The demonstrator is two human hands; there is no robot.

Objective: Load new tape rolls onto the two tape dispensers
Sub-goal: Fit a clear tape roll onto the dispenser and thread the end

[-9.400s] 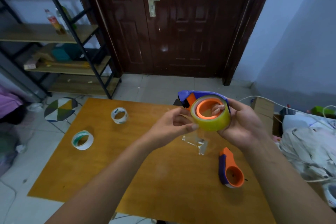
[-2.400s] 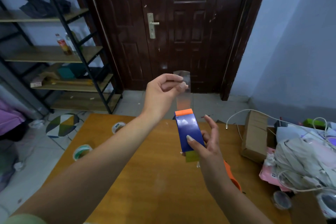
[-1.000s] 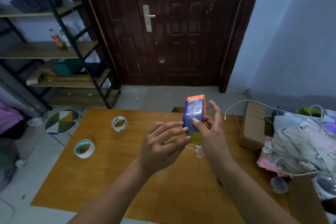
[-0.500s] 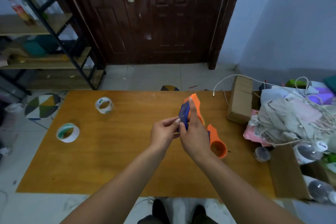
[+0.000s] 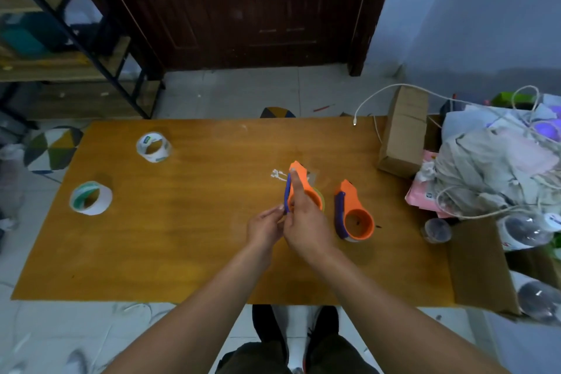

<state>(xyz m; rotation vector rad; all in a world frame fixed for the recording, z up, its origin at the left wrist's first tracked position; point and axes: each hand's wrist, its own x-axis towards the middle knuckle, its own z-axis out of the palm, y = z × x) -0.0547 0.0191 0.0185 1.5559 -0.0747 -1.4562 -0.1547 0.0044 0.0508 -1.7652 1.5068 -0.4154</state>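
Right hand [image 5: 303,222]: fingers wrapped round the orange-blue tape dispenser [image 5: 299,179], held edge-up over the tabletop [image 5: 197,237] centre. Left hand [image 5: 264,229]: fingers pinch its blue edge. Second dispenser [image 5: 353,215] lies flat just beside it, toward the right edge. White tape roll [image 5: 153,147] and green-cored tape roll [image 5: 90,198] sit near the left edge.

**Two dispensers, two loose rolls**

The orange-and-blue dispenser [image 5: 300,188], carrying a yellowish roll [image 5: 322,198], is standing on edge in the right hand [image 5: 306,222]. The second dispenser [image 5: 353,215] is lying flat on the counter [image 5: 197,237] just beside it. A white roll [image 5: 153,147] and a green-cored roll [image 5: 90,198] are sitting far left.
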